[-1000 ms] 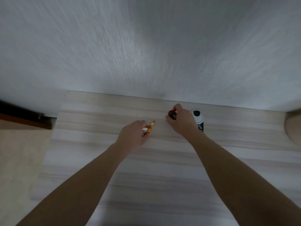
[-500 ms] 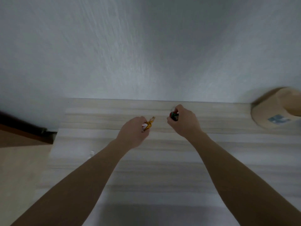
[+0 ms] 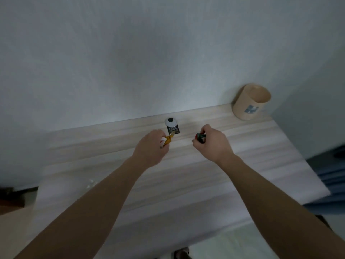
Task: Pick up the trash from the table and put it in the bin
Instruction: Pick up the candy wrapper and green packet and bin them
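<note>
My left hand [image 3: 150,151] is closed around an orange and white wrapper [image 3: 167,140], held just above the pale wooden table [image 3: 186,180]. My right hand [image 3: 213,143] grips a small red and green wrapper [image 3: 200,137] at about the same height. A black and white packet marked 100% [image 3: 172,127] lies flat on the table just beyond my left hand, near the wall. A tan cylindrical bin [image 3: 251,101] with a blue label stands open at the far right corner of the table.
A small white scrap [image 3: 91,183] lies near the table's left edge. The white wall runs along the table's far side. Blue fabric [image 3: 332,176] shows past the right edge, and a brown skirting strip [image 3: 13,195] at the far left.
The view has swung right, bringing the bin fully into sight at the far right corner and the black and white packet back into view. Both hands still hold their wrappers.
</note>
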Demonstrator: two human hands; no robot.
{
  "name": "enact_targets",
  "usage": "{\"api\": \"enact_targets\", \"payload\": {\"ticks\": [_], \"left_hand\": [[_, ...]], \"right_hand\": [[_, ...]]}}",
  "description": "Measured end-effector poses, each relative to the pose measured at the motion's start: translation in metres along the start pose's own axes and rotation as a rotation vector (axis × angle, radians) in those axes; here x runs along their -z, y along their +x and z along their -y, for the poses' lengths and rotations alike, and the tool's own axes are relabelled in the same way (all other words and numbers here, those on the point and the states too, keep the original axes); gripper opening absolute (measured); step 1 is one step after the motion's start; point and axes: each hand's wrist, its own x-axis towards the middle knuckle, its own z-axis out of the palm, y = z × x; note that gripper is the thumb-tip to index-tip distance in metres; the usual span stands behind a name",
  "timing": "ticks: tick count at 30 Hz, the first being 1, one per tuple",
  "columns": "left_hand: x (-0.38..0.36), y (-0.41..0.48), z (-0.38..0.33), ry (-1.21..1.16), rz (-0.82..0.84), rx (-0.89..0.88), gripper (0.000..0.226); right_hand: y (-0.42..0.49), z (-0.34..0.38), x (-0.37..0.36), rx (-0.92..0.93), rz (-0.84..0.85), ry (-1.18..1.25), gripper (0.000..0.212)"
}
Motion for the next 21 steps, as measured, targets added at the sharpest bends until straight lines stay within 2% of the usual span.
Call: {"api": "enact_targets", "payload": {"ticks": [11, 21], "left_hand": [[-0.015, 0.011, -0.118, 0.095, -0.038, -0.123, 0.012], [-0.075, 0.058, -0.245, 0.18, -0.067, -0.103, 0.015]], "right_hand": [[-0.046, -0.084, 0.093, -0.062, -0.16, 0.053, 0.03], [-0.032, -0.208, 0.182, -0.082, -0.168, 0.013, 0.028]]}}
